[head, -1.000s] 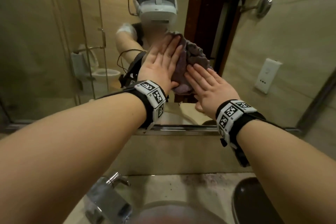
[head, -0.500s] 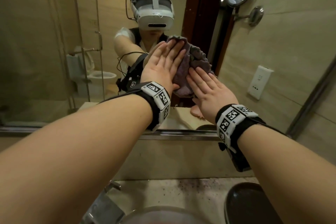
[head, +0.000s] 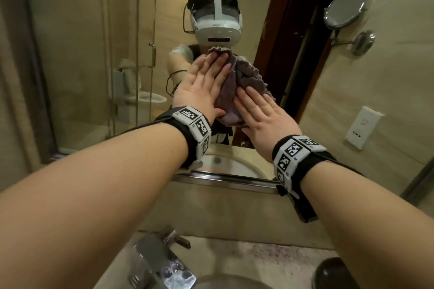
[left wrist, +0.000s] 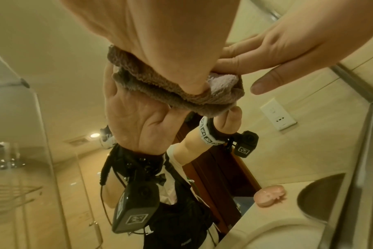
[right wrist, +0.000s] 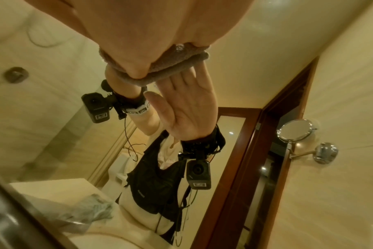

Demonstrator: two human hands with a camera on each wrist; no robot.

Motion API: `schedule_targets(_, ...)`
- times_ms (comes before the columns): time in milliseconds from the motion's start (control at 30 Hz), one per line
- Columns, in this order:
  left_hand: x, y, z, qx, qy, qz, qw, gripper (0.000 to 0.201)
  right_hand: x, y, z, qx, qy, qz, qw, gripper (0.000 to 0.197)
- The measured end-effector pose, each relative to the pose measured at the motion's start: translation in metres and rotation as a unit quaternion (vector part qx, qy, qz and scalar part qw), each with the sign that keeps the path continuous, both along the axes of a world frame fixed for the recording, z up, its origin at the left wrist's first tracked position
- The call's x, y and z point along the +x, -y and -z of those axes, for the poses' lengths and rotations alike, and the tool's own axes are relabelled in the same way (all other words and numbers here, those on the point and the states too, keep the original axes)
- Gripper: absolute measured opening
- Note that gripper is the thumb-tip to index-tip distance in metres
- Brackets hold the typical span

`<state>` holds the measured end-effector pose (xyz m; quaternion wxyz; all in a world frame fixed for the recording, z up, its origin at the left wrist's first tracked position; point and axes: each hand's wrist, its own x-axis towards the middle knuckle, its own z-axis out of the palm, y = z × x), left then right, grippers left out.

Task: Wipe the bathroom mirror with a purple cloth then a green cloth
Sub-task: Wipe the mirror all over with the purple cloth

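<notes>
While you are facing the mirror [head: 77, 58], you are pressing the purple cloth [head: 231, 91] flat against the glass with both hands. Your left hand [head: 202, 87] is lying on the cloth's upper left part with fingers straight and together. Your right hand [head: 265, 117] is lying on its lower right part, fingers likewise straight. A tap [head: 159, 263] is standing on the bench [head: 258, 263] below.

Left hand [head: 199, 91] and right hand [head: 265, 119] press purple cloth [head: 237, 87] flat against mirror [head: 94, 54].
</notes>
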<state>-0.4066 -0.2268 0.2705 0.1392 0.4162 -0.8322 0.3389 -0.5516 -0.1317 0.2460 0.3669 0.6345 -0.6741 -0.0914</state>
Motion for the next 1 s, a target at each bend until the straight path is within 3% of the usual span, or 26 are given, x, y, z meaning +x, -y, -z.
schedule_targets(133,0.032,0.018,0.001,0.006,-0.007,-0.029,1.000,0.092,0.031,0.026,0.000,-0.029,-0.027,-0.022,0.999,0.075)
schedule_targets(633,0.158,0.088,0.004,0.071,-0.020,-0.159,0.984,0.095,0.155,0.123,-0.003,-0.039,-0.058,-0.126,0.990,0.059)
schedule_targets(733,0.182,0.102,0.004,0.084,-0.022,-0.195,0.977,0.097,0.181,0.142,-0.003,0.017,-0.066,-0.119,0.991,0.062)
schedule_targets(1000,0.218,0.124,0.002,0.061,0.013,-0.233,0.971,0.092,0.222,0.178,-0.002,-0.010,-0.076,-0.145,0.986,0.061)
